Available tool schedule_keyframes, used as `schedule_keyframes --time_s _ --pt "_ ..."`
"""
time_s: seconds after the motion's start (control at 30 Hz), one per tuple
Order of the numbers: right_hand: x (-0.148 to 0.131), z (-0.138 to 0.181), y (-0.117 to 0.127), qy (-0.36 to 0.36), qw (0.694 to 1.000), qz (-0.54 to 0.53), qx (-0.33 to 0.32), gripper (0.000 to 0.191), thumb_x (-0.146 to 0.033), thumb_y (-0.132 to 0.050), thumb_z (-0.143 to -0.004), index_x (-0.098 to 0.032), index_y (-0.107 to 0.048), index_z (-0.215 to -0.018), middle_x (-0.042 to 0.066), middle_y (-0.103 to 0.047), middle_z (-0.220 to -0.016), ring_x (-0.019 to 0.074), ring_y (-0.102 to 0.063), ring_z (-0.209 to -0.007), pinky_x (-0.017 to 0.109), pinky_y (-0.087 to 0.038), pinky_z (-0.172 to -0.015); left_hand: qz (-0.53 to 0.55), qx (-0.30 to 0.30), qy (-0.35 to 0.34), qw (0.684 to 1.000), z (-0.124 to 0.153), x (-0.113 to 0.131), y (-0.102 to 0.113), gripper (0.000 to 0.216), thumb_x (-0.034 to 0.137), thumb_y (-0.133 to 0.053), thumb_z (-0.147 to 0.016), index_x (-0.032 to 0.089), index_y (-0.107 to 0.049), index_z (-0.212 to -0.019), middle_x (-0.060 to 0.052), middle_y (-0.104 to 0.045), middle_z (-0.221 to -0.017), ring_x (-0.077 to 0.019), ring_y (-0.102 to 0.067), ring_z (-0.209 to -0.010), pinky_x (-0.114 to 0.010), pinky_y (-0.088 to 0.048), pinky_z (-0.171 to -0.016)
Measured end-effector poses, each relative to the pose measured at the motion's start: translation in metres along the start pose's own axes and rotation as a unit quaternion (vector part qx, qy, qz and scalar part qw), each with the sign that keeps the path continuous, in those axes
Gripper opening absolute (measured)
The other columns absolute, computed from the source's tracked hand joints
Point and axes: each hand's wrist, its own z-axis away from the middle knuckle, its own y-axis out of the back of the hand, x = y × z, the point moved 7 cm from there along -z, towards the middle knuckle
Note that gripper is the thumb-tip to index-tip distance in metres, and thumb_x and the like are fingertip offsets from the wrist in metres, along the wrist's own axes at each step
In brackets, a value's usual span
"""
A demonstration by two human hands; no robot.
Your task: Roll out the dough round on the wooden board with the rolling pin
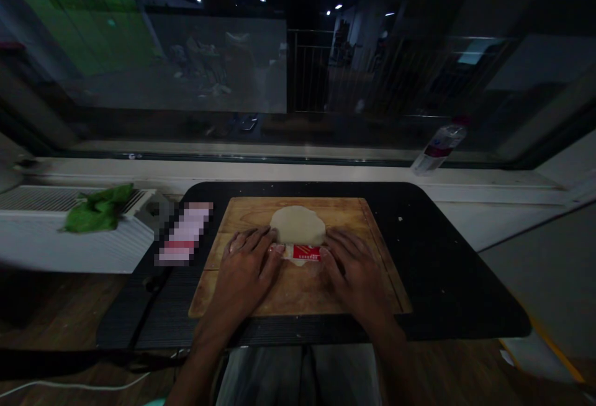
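Note:
A flattened round of pale dough (298, 224) lies on a wooden cutting board (372, 257). At its near edge lies a cylinder with a red label (306, 252), lying across the board. My left hand (246, 266) rests on its left end and my right hand (350, 269) on its right end, fingers stretched flat and pressing down on it. Both forearms reach in from the bottom of the view.
The board sits on a black table (442, 282) against a window sill. A pink and white pack (184, 234) lies left of the board. A green cloth (99, 209) sits on a white radiator cover. A plastic bottle (438, 147) lies on the sill at right.

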Motion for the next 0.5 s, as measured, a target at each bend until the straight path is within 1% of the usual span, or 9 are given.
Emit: schedule_keyframes --time_s 0.13,0.23,0.37,0.5 --pt "0.0 0.001 0.0 -0.001 1.0 -0.012 0.001 0.039 -0.041 -0.05 -0.117 -0.025 -0.081 -0.135 0.008 -0.08 -0.143 0.0312 -0.067 -0.141 0.056 -0.053 -0.123 0.014 -0.002 -0.008 1.0 0.009 0.0 0.0 0.04 0.043 -0.051 -0.116 0.027 -0.072 -0.146 -0.008 -0.075 -0.15 -0.0322 -0.065 -0.14 -0.06 -0.049 -0.127" --pt "0.001 -0.001 -0.001 -0.006 1.0 -0.004 0.001 0.04 -0.043 -0.05 -0.117 -0.025 -0.081 -0.135 0.008 -0.08 -0.141 0.0317 -0.068 -0.14 0.056 -0.052 -0.122 0.018 -0.001 -0.009 1.0 0.01 0.0 -0.001 0.041 0.043 -0.051 -0.116 0.027 -0.071 -0.148 -0.008 -0.074 -0.151 -0.0321 -0.063 -0.142 -0.06 -0.048 -0.128" --pt "0.003 -0.007 -0.004 -0.011 1.0 0.021 -0.002 0.04 -0.043 -0.05 -0.117 -0.027 -0.081 -0.137 0.008 -0.081 -0.141 0.0319 -0.068 -0.139 0.057 -0.051 -0.122 0.001 0.009 0.001 1.0 0.005 0.001 -0.001 0.042 0.043 -0.049 -0.116 0.027 -0.072 -0.147 -0.01 -0.073 -0.152 -0.0349 -0.06 -0.145 -0.064 -0.048 -0.126" --pt "0.006 -0.014 -0.007 -0.008 0.999 0.041 -0.018 0.041 -0.043 -0.048 -0.117 -0.027 -0.081 -0.137 0.009 -0.081 -0.142 0.0322 -0.068 -0.139 0.057 -0.052 -0.12 -0.011 0.009 0.006 1.0 -0.002 0.003 -0.001 0.041 0.044 -0.049 -0.116 0.027 -0.074 -0.144 -0.01 -0.073 -0.153 -0.036 -0.057 -0.149 -0.063 -0.048 -0.124"
